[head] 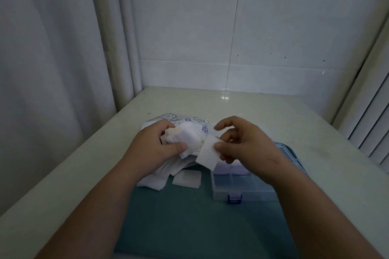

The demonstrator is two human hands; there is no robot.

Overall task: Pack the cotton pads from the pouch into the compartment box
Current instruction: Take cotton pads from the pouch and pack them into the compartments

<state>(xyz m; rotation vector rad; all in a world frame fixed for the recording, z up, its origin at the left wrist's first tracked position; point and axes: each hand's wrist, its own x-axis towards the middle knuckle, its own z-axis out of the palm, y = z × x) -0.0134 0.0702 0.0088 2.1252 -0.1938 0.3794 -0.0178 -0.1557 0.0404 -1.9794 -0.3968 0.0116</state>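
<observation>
While left hand clutches pads, right fingers pinch.

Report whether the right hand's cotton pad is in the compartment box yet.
Out: the right hand pinches the cotton pad up in the air, not lowered into the compartment box.

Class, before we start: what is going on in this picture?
A person sorts cotton pads at a table. The left hand grips a bunch of pads, while the right hand pinches a single pad by the clear compartment box. The printed pouch lies behind, and loose pads lie on the teal mat.
</observation>
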